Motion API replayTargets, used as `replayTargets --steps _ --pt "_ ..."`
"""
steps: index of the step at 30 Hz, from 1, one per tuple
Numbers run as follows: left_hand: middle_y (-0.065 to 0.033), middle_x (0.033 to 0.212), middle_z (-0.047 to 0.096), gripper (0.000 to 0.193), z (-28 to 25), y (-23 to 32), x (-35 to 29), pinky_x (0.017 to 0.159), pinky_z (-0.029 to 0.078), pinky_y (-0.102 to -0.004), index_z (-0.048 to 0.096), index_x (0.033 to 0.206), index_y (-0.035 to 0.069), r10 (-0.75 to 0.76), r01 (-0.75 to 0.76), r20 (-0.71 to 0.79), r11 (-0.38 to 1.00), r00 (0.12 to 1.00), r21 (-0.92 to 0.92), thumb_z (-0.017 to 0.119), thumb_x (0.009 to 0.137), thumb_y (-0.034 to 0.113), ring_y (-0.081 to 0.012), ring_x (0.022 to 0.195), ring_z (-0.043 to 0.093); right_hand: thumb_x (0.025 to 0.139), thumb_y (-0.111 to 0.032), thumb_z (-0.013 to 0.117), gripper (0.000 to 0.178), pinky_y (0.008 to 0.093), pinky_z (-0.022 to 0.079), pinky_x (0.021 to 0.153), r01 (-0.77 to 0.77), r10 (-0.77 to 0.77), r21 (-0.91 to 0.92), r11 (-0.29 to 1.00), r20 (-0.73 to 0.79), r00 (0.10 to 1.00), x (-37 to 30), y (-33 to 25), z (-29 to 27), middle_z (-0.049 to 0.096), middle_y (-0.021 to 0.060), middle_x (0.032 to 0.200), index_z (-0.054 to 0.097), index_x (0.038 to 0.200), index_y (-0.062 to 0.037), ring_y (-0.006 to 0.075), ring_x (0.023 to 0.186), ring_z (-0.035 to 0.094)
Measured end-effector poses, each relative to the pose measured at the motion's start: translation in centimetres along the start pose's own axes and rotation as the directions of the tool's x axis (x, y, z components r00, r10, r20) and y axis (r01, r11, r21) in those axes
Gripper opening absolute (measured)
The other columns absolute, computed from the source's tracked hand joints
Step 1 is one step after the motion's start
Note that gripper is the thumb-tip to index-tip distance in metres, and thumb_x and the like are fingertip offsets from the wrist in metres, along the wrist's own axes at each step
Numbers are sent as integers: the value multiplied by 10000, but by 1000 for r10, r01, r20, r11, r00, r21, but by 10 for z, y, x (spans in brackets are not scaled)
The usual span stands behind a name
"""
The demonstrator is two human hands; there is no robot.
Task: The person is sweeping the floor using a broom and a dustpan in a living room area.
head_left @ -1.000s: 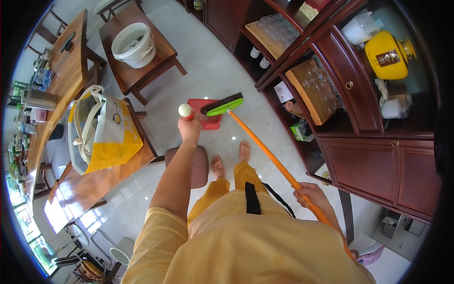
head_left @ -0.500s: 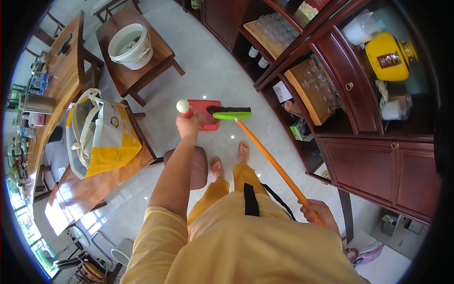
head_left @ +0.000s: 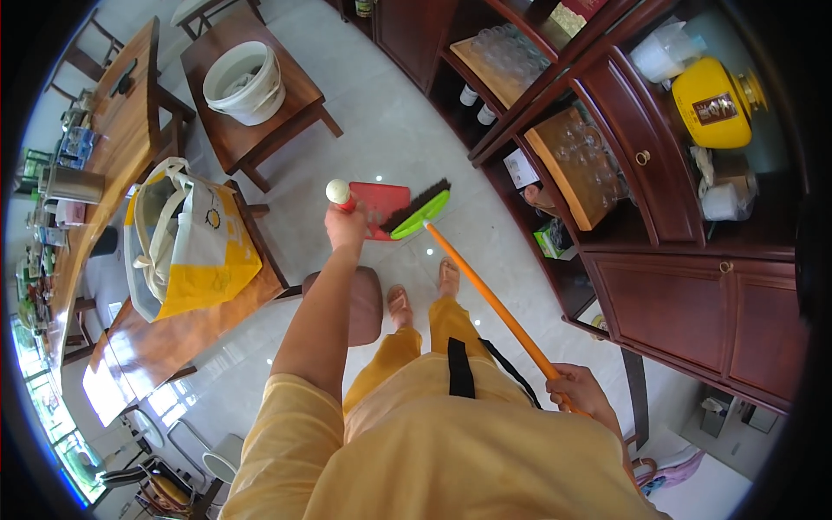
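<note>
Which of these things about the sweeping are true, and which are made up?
1. The left hand holds the handle of a red dustpan. True.
2. The broom has a blue stick. False: its stick is orange and its head is green.
3. The right hand grips the broom's stick. True.
4. The white bucket stands on the floor. False: it stands on a small wooden table.
5. The broom's bristles are right at the dustpan's edge. True.
6. The yellow and white bag hangs from the cabinet. False: it lies on a wooden bench beside the person.
</note>
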State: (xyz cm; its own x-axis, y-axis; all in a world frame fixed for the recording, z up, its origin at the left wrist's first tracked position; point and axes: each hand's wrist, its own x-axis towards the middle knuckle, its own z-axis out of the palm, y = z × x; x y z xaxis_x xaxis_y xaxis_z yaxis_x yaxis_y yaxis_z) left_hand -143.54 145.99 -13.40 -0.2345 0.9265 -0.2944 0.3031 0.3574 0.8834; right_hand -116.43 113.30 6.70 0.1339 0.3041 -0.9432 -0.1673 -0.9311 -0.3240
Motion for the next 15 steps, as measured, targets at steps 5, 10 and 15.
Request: replayTargets --steps 5,10,15 --pt "-2 744 561 111 1 7 -7 670 446 -275 551 806 72 -36 37 33 999 999 -26 623 734 27 -112 707 535 795 -10 526 383 216 389 415 144 -144 -18 989 25 989 -8 -22 5 508 13 664 515 1176 26 66 502 466" --pt "-2 755 563 118 -2 8 -9 672 447 -273 551 811 72 -15 15 43 1000 999 -14 621 732 19 -112 710 537 787 -9 530 367 215 403 406 199 -189 -157 967 78 979 -8 -38 4 518 28 676 518 1153 17 75 471 476" --pt "-4 755 564 121 1 5 -9 674 449 -275 551 812 70 27 -26 26 998 999 -48 621 730 18 -112 710 538 788 -28 523 374 220 398 409 310 -290 -307 900 109 951 26 -59 9 489 17 609 520 1162 -5 67 450 458"
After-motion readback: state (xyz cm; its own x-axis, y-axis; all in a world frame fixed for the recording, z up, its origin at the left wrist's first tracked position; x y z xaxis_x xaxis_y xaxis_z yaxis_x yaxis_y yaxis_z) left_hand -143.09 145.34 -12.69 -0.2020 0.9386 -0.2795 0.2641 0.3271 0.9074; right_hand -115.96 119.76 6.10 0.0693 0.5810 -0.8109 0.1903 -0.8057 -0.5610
